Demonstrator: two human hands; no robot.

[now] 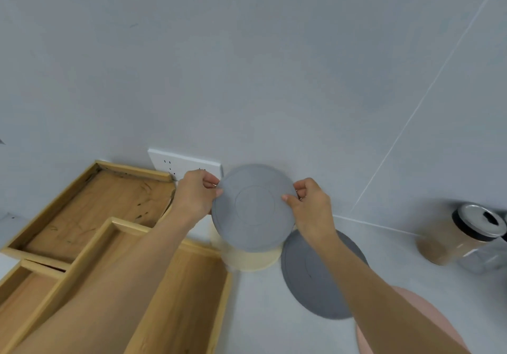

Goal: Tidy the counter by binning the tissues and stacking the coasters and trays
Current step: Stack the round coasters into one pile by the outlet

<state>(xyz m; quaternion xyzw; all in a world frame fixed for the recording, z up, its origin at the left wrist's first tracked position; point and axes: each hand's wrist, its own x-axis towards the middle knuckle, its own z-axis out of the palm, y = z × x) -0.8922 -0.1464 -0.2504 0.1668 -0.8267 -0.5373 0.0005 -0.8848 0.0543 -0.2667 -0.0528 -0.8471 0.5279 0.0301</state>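
2 hands hold 1 round grey coaster (252, 206) in the head view, lifted above the counter (260, 312) in front of the grey wall (247, 51). The left hand (195, 197) pinches its left rim, thumb on top, and the right hand (310, 205) pinches its right rim the same way. Under the held coaster sits a cream coaster (253, 260), lying on the counter; whether the 2 touch is hard to tell from this angle. A darker grey coaster (310, 276) lies just right of the cream one, partly beneath the right forearm, and a pink coaster (428, 318) shows at the lower right. To the left, 3 wooden trays overlap: a far tray (90, 205), a near tray (189, 298) and a small tray (22, 293). A white socket plate (178, 163) is on the wall behind the left hand. A lidded jar (461, 235) stands at the right.
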